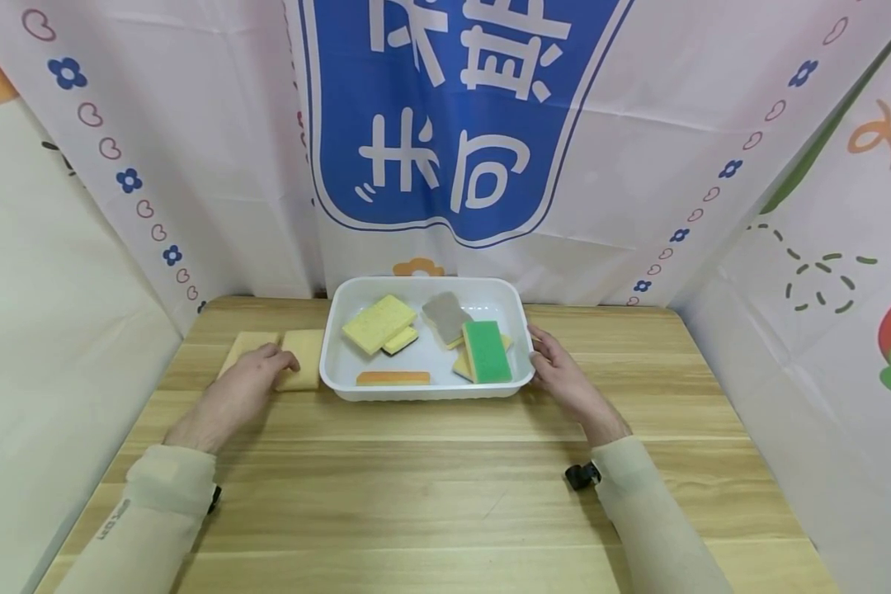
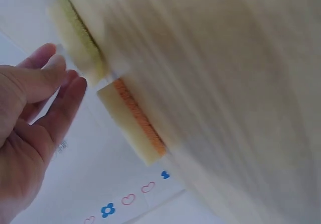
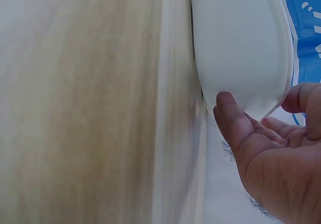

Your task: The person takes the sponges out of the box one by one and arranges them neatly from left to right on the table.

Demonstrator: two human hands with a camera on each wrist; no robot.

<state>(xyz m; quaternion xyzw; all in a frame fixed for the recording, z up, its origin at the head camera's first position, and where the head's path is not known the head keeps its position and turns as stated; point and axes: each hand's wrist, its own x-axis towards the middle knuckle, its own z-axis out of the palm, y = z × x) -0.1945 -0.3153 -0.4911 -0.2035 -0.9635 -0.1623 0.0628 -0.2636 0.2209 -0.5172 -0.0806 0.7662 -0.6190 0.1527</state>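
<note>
My right hand (image 1: 564, 375) holds the right end of a white plastic tray (image 1: 423, 394). In the right wrist view, the thumb is up at the tray's rim and the fingers (image 3: 233, 116) lie against its outer wall. My left hand (image 1: 248, 379) is over two pale yellow sponges left of the tray, its fingers loosely bent and nothing gripped between them. One sponge (image 2: 80, 40) has a yellow-green scouring side, right by the fingertips; the other sponge (image 2: 131, 121) has an orange side. Both lie pale face up.
Inside the tray are a yellow sponge (image 1: 379, 323), a smaller yellow sponge (image 1: 401, 340) with a dark base, a grey one (image 1: 445, 316), a green-topped one (image 1: 487, 353) and an orange one (image 1: 393, 378). The wooden table (image 1: 416, 495) meets a printed cloth (image 1: 252, 165) behind.
</note>
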